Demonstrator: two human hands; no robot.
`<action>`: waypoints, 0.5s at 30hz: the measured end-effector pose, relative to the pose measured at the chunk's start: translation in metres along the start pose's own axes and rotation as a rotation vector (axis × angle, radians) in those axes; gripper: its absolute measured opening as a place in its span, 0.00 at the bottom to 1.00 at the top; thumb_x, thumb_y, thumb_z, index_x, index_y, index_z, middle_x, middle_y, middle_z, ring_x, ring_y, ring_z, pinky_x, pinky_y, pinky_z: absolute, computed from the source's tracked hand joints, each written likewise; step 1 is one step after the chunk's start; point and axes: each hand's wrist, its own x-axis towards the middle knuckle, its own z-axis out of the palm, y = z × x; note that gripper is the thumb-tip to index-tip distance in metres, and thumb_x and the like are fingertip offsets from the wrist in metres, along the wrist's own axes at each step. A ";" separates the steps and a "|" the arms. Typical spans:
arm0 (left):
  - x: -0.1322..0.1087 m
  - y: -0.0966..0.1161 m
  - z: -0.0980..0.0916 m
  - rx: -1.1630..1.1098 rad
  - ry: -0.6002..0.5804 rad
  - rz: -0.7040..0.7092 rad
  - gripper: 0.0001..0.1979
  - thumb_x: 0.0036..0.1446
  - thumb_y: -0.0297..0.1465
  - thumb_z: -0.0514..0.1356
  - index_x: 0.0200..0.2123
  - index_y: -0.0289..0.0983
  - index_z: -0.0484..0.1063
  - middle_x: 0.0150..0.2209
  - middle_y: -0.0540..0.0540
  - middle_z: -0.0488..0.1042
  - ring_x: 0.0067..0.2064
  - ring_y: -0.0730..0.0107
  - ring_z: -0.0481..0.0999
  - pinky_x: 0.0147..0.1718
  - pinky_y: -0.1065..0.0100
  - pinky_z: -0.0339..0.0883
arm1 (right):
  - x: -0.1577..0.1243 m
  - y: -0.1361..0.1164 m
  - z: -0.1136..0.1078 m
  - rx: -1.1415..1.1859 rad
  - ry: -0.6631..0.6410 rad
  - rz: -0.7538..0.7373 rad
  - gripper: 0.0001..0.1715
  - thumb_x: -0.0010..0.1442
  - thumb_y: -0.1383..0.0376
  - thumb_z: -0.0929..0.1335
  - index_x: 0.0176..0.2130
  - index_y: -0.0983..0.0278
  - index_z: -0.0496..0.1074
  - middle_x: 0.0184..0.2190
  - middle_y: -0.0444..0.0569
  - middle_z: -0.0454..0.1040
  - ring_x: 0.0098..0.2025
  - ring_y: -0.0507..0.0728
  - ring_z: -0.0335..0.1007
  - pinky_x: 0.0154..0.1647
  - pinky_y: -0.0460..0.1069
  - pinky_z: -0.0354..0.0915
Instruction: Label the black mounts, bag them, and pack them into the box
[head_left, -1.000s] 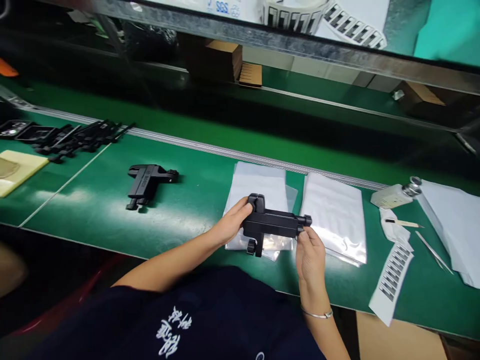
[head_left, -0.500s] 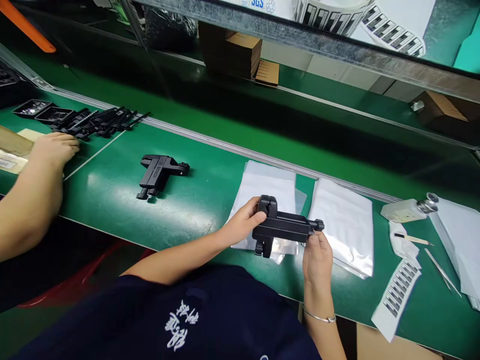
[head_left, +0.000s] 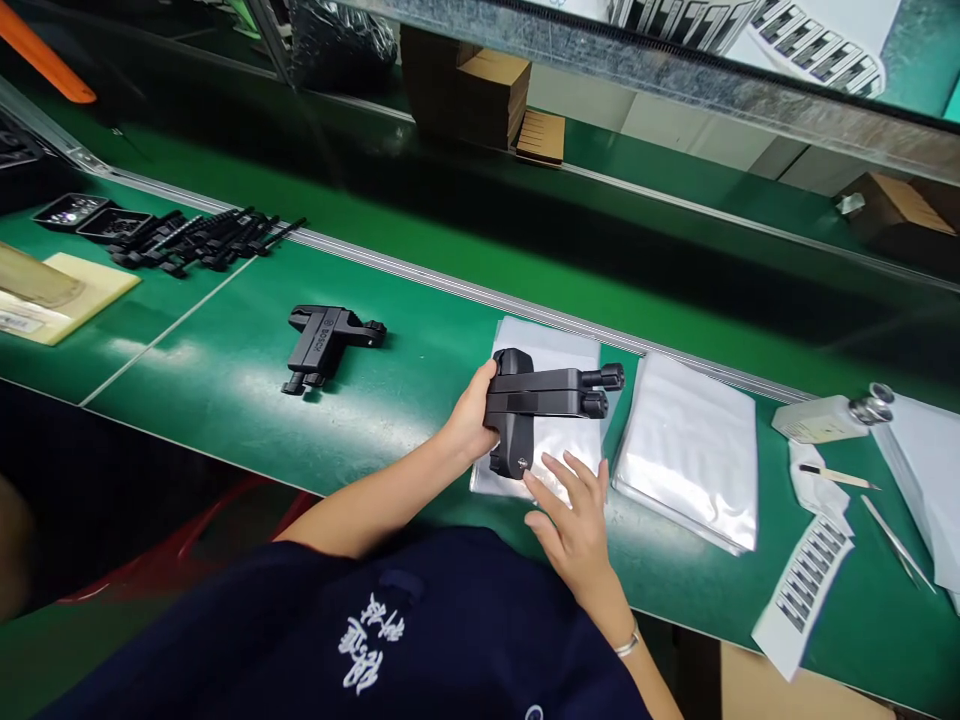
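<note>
My left hand (head_left: 474, 415) grips a black plastic clamp-like bracket (head_left: 536, 395) by its left end, with two knobs pointing right. Just below the bracket, my right hand (head_left: 574, 515) has its fingers spread. Its index fingertip is at the bracket's lower end, near a small screw; whether it touches I cannot tell. A similar black bracket marked BOSCH (head_left: 321, 345) lies on the green bench to the left. Beneath the held bracket is a stack of clear plastic bags (head_left: 559, 345), partly hidden by it. A second bag stack (head_left: 690, 450) lies to the right.
A white bottle with a metal top (head_left: 821, 418), tweezers (head_left: 896, 540) and a label strip (head_left: 802, 590) lie on the right. Black parts (head_left: 202, 240) and small trays (head_left: 71, 212) sit far left. A metal shelf edge (head_left: 637, 75) crosses above.
My right hand has let go of the bracket's knob end and opened below it. The bracket has turned and risen slightly in my left hand. A co-worker's hand has left the far left.
</note>
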 end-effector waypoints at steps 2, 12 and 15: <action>-0.002 -0.002 -0.002 0.020 -0.011 -0.011 0.17 0.58 0.44 0.60 0.35 0.35 0.73 0.28 0.49 0.77 0.30 0.69 0.76 0.33 0.68 0.71 | 0.003 0.000 -0.005 0.122 0.081 0.100 0.24 0.65 0.54 0.65 0.60 0.47 0.65 0.56 0.50 0.70 0.61 0.66 0.62 0.66 0.73 0.40; -0.036 -0.010 0.001 0.563 -0.798 0.104 0.35 0.53 0.44 0.65 0.61 0.41 0.63 0.58 0.40 0.69 0.58 0.54 0.67 0.47 0.65 0.66 | 0.014 0.031 -0.017 1.039 0.525 0.906 0.19 0.56 0.51 0.71 0.43 0.59 0.71 0.39 0.48 0.77 0.40 0.57 0.76 0.41 0.54 0.74; -0.039 -0.008 0.005 0.721 -0.933 0.148 0.40 0.50 0.33 0.64 0.66 0.44 0.54 0.60 0.40 0.64 0.58 0.55 0.65 0.44 0.66 0.66 | 0.008 0.037 -0.010 1.067 0.436 0.925 0.23 0.59 0.45 0.65 0.43 0.58 0.72 0.38 0.50 0.78 0.43 0.59 0.76 0.42 0.56 0.74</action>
